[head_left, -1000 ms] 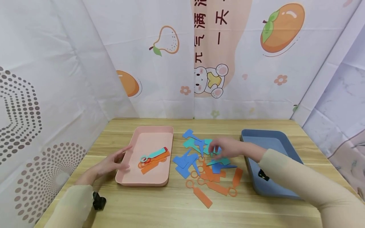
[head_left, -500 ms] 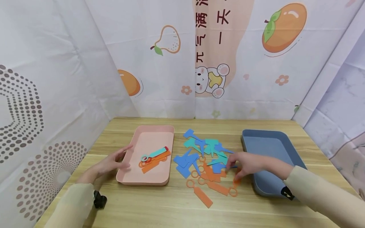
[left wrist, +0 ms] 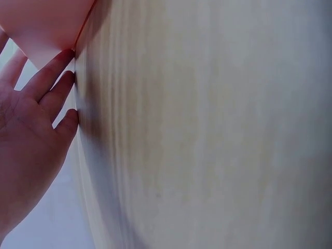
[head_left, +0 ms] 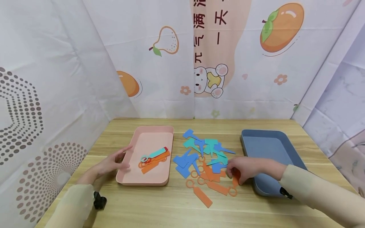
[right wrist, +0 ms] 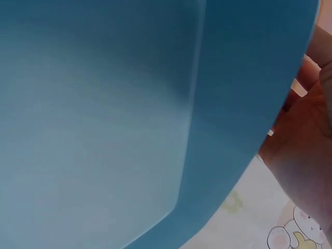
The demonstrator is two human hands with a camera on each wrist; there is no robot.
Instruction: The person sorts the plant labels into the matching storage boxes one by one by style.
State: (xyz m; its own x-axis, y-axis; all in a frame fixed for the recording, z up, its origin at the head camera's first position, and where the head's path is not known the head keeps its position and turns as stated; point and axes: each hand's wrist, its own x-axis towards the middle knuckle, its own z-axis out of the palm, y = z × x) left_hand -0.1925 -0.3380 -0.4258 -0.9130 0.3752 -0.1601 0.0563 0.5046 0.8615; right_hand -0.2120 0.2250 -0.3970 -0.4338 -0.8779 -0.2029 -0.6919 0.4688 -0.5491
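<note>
Fruit-printed curtains hang behind a wood-grained desk bearing a blue tray, a pink tray and, between them, a spread of coloured labels. The left hand stands with fingers relaxed and apart at the pink tray's left side; the right hand curls its fingers over an orange tag near the blue tray, though whether they pinch it I cannot tell. So thin a piece probably calls for a light fingertip hold on its edge, lifted straight clear of its neighbours

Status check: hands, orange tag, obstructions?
Left hand: fingers extended at pink rectangular tray. Right hand: over orange ring-ended flat tag, grip unclear. Nearby: blue flat tag, possible snag.
</note>
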